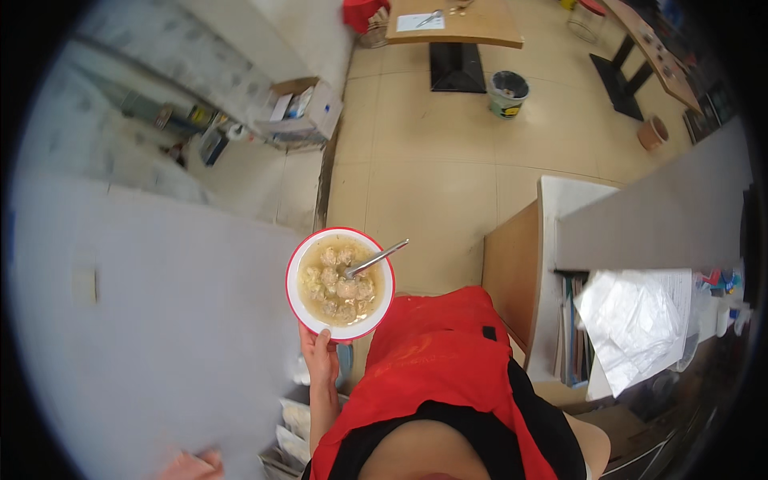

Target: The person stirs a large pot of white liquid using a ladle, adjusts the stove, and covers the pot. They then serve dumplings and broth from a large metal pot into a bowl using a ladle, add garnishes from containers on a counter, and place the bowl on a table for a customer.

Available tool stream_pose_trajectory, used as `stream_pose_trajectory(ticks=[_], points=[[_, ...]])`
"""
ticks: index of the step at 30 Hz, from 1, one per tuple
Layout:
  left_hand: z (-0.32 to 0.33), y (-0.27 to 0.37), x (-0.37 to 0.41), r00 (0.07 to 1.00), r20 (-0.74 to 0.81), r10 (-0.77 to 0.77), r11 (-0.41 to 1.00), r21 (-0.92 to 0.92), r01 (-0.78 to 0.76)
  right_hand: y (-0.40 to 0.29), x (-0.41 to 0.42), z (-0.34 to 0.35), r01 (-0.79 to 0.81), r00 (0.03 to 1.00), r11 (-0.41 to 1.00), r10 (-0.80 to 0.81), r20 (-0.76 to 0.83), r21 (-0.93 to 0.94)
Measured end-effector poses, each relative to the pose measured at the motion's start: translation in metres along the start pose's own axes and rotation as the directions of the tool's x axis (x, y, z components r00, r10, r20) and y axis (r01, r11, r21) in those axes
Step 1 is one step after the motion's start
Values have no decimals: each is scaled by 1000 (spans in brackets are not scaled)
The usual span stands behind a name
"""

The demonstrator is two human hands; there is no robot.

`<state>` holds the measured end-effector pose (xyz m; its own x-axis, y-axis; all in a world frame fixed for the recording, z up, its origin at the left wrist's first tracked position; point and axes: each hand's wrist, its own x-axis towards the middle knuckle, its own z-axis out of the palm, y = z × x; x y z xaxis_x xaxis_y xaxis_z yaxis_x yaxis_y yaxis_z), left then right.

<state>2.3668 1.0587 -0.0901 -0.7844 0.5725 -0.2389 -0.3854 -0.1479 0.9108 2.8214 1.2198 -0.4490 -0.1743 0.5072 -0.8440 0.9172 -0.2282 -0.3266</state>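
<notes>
In my left hand [321, 354] is a white bowl with a red rim [341, 332], gripped at its near edge with the thumb over the rim. The bowl holds clear broth with several meatballs or dumplings [347, 288]. A metal spoon [378, 258] stands in the soup, its handle leaning to the upper right over the rim. My right hand is out of view. At the lower left edge another hand [195, 465] shows, blurred; it appears to be a second person's.
A pale wall [180, 312] rises close on the left. To the right stands a counter [547, 240] with plastic bags [630, 324] and papers. Ahead are a wooden table [474, 30], a waste bin [508, 96] and a cardboard box [312, 117].
</notes>
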Motion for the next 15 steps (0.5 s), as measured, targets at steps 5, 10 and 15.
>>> stream_pose_trajectory(ticks=[5, 10, 15], points=[[62, 27, 167, 963, 262, -58, 998, 15, 56, -82, -2, 38, -75, 997, 983, 77, -5, 167], [140, 50, 332, 839, 511, -186, 979, 166, 117, -166, -7, 75, -160, 987, 986, 158, 38, 47], [219, 45, 431, 730, 608, -313, 944, 288, 165, -262, 37, 44, -118, 894, 685, 388, -223, 719]])
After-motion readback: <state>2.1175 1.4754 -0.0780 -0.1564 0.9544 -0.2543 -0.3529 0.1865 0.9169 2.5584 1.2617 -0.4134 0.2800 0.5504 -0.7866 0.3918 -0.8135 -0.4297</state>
